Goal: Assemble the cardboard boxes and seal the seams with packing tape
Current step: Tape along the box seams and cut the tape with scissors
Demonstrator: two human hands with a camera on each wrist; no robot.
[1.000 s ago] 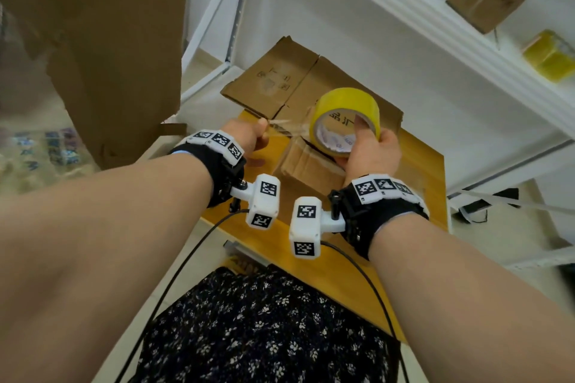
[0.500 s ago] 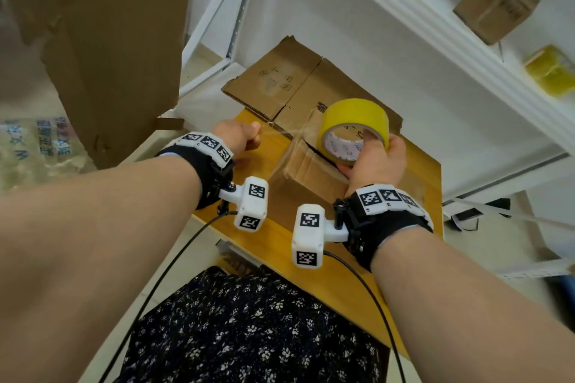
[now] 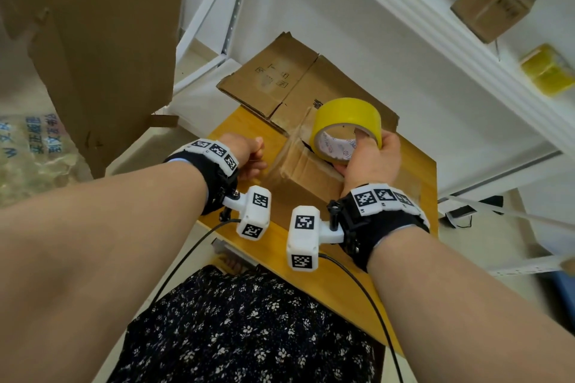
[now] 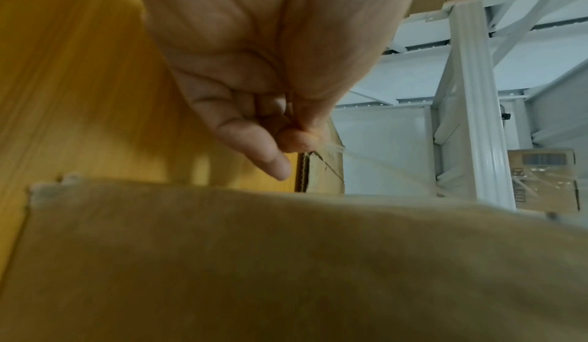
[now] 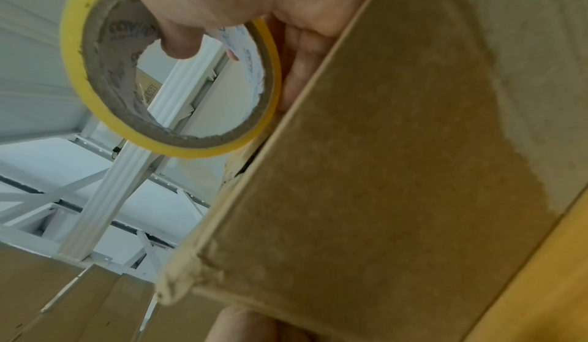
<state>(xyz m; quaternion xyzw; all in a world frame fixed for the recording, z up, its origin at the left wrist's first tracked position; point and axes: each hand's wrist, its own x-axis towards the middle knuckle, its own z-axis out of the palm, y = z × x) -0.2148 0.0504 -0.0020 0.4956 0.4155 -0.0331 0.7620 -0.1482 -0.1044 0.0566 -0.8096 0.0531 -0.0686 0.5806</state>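
The right hand [image 3: 368,162], thumb hooked in the tape roll [image 3: 347,123], had drawn farther from the left hand [image 3: 249,154], which pinched the tape end.

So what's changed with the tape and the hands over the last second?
The right hand has drawn the yellow tape roll away from the left hand, so a longer clear strip now stretches over the small cardboard box. The left hand has eased back toward the person. Unchanged: the left fingers still pinch the strip's free end, the right thumb stays inside the roll's core, and the box sits on the wooden table.
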